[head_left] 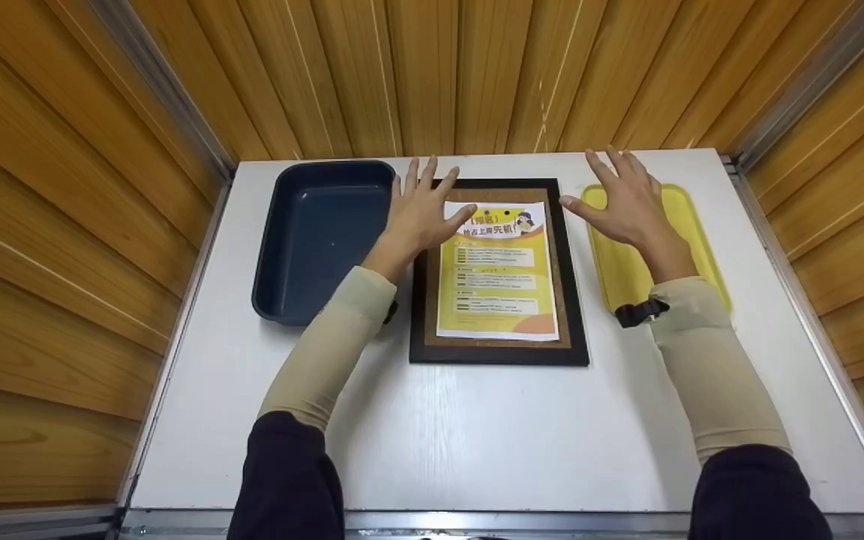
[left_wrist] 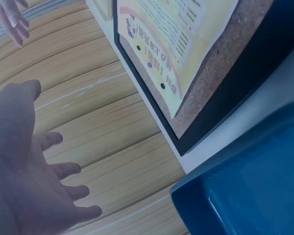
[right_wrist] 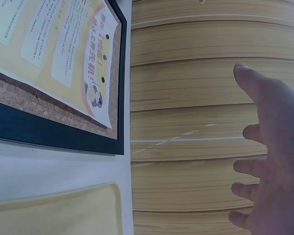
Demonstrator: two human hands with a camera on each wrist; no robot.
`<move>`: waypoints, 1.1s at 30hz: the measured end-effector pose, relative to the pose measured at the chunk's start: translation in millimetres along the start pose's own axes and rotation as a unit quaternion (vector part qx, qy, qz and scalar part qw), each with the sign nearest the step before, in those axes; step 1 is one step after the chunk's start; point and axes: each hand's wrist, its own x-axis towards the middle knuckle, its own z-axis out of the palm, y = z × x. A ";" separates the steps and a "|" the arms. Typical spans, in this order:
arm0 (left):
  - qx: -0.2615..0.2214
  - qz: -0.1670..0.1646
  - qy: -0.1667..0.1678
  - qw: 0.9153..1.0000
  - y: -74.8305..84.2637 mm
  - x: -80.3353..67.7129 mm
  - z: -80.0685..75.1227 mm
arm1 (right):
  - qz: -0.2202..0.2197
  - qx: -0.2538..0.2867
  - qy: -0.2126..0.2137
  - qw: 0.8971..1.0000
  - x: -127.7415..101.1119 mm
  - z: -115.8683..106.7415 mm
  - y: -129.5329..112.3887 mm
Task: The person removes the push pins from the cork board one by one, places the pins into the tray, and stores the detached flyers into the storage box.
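Observation:
My left hand (head_left: 418, 214), fingers spread, hovers over the gap between the dark blue tray (head_left: 319, 247) and the black-framed cork board (head_left: 426, 352). On the board lies a yellow and white printed sheet (head_left: 497, 285), with several dark pins (right_wrist: 105, 58) along its top edge. To the right, my right hand (head_left: 631, 206) is spread above the yellow tray (head_left: 612, 285). Nothing is held in either hand. The left wrist view shows the left palm (left_wrist: 24, 161) and its fingers apart; the right wrist view has the right hand (right_wrist: 279, 147) with its fingers apart too.
A white table (head_left: 477, 435) carries both trays and the board. Wooden slat walls (head_left: 432, 75) stand behind it and on both sides. A metal rail (head_left: 477, 521) runs along the front edge. Dark straps sit on both wrists.

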 end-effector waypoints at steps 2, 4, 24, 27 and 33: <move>-0.001 0.000 0.000 1.000 -0.7 -0.8 1.6 | -0.001 0.005 0.002 1.000 0.4 1.0 -0.1; 0.001 -0.004 0.000 1.000 -1.5 -2.2 4.8 | -0.007 0.010 0.003 1.000 1.4 3.7 0.1; -0.115 -0.002 -0.046 0.992 20.4 -40.5 90.2 | 0.003 0.269 0.027 0.963 26.4 112.2 -2.2; -0.127 -0.003 -0.062 0.990 24.4 -47.0 101.1 | 0.034 0.282 0.031 0.958 31.2 124.3 -5.7; -0.087 0.019 -0.090 0.992 30.7 -55.9 115.9 | 0.060 0.264 0.021 0.962 40.8 134.3 -4.7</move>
